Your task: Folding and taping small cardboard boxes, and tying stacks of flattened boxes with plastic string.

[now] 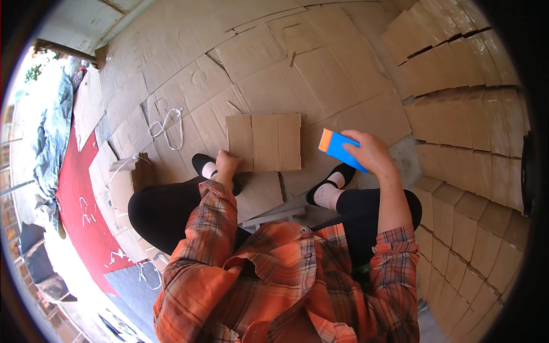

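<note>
A flat brown cardboard piece, folded or box-like, lies in front of me between my feet. My left hand is closed on its near left corner, fingers on top and partly hidden. To the right of the cardboard, my right hand is wrapped round a blue block-shaped object with an orange end. That object is held above the floor, apart from the cardboard, its orange end pointing left. Its exact kind does not show.
Flattened cardboard sheets cover the floor. Tall stacks of folded cartons stand along the right. White string lies at the left, near a small bundle of cardboard. Further left is a red mat.
</note>
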The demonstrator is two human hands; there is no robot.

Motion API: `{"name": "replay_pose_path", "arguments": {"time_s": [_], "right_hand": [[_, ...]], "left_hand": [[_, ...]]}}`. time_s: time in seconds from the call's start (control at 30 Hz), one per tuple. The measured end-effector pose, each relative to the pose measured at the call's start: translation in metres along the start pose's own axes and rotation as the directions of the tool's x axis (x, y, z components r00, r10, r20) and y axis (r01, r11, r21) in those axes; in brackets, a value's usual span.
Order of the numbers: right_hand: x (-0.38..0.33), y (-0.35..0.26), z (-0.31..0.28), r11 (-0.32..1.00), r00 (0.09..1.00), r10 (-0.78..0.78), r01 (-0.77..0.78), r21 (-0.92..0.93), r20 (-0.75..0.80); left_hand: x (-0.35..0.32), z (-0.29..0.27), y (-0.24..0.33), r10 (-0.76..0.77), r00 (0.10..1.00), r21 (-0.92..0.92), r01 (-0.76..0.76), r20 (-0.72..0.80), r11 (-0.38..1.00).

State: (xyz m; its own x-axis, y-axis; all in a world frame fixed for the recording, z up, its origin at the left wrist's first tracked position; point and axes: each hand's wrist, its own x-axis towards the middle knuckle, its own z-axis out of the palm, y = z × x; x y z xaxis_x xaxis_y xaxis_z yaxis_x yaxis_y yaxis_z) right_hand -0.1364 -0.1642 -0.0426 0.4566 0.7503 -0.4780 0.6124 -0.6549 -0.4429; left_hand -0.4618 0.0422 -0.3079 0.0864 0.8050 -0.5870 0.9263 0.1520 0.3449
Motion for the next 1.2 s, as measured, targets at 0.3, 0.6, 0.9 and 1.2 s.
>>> {"name": "replay_pose_path", "arguments": {"time_s": [0.3,0.6,0.9,1.2], "right_hand": [[0.012,0.018,0.012,0.991,1.0,-0.024,0.022,0.129,0.011],[0.024,0.007,0.025,0.965,0.999,0.005,-0.017,0.262,0.045],[0.032,0.0,0.031,0.78,1.0,0.006,-0.021,0.626,0.026],[0.043,-0.032,0.075,0.978,0.989,0.147,-0.14,0.157,-0.029]], "left_hand": [[-0.056,-0.034,0.06,0.322,0.911,-0.807,0.021,0.259,0.59],[-0.171,-0.085,0.08,0.727,0.606,-0.154,-0.792,-0.324,0.591],[-0.188,-0.07,0.074,0.955,0.194,0.178,-0.956,-0.223,0.235],[-0.137,-0.017,0.039,0.739,0.664,-0.303,-0.685,0.118,0.663]]}}
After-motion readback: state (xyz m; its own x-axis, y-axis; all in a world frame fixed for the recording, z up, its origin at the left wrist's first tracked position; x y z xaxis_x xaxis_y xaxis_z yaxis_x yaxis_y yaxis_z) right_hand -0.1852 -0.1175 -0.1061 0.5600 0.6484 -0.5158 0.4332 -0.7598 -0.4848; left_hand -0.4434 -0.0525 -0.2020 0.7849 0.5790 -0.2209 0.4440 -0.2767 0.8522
